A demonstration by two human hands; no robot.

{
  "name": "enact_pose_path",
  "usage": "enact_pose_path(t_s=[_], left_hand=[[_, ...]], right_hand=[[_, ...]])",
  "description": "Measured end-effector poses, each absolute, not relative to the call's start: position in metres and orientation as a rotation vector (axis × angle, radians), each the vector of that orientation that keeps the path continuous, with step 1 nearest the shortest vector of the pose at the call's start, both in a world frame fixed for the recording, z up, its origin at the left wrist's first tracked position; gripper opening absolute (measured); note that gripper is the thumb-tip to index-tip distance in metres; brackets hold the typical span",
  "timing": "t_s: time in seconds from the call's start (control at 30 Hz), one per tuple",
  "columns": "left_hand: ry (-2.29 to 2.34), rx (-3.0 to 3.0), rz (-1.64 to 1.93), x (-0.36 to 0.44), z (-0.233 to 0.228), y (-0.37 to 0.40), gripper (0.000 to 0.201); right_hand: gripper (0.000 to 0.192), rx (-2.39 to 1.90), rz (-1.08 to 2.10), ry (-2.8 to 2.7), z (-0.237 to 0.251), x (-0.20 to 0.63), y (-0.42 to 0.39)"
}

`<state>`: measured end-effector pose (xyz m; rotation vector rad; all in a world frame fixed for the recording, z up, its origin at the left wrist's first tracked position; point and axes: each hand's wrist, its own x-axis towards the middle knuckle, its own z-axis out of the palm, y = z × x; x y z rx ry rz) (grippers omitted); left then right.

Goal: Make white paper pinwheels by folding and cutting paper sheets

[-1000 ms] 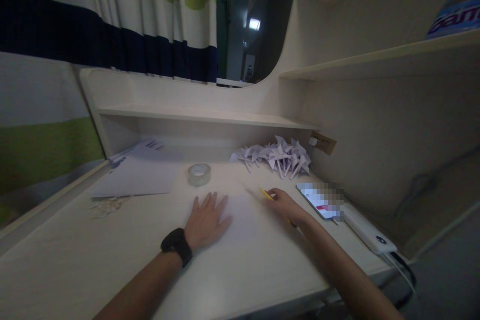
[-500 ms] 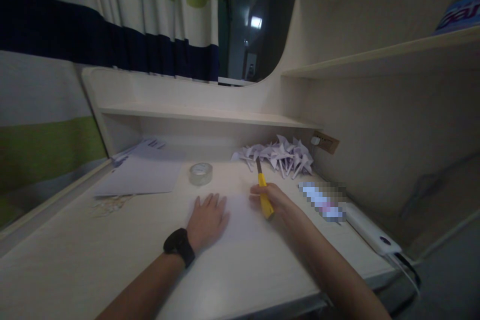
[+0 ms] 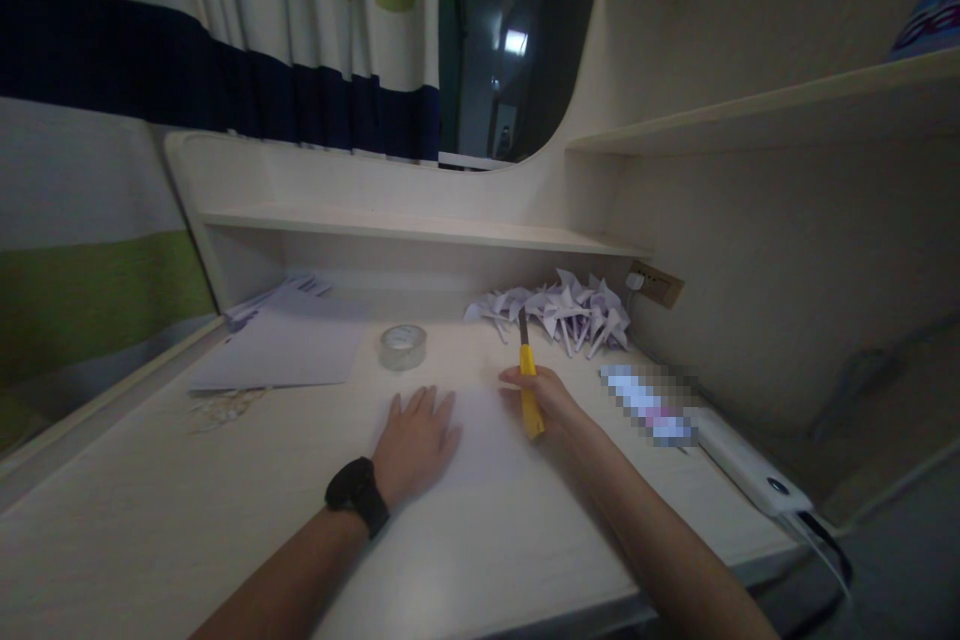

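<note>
Here the left hand, fingers spread and flat, pressed a thin white sheet of paper onto the pale wooden desk, while the right hand, fingers clamped together, gripped a yellow-handled utility knife just above the sheet, blade pointing away toward a heap of folded white paper pinwheels. The sheet probably handled light, limp and easily torn, best pinned by the palm; the knife was stiff, sharp and safest held by its handle. A clear tape roll stood nearby; the dim light left the blade's contact uncertain.
</note>
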<state>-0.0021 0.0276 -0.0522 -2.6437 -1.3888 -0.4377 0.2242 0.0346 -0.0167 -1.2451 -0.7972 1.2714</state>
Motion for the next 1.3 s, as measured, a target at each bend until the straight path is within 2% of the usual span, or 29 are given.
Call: enact_pose_path(t_s=[0.3, 0.5, 0.77, 1.3], left_hand=[[-1.382, -2.639, -0.446, -0.0019, -0.0519, 0.0285, 0.052], [-1.375, -2.636, -0.463, -0.0021, -0.0487, 0.0275, 0.050], [-1.390, -2.627, -0.448, -0.0028, -0.0555, 0.0290, 0.052], [-1.399, -2.662, -0.418, -0.0035, -0.0480, 0.0285, 0.051]], right_hand=[[0.021, -1.196, 1.331, -0.759, -0.0205, 0.2243, 0.0362], [0.015, -1.146, 1.287, -0.756, -0.0232, 0.2265, 0.0407], [0.021, -1.114, 1.391, -0.732, -0.0185, 0.2259, 0.0385], [0.020, -1.069, 1.342, -0.794, -0.0247, 0.2277, 0.0420]])
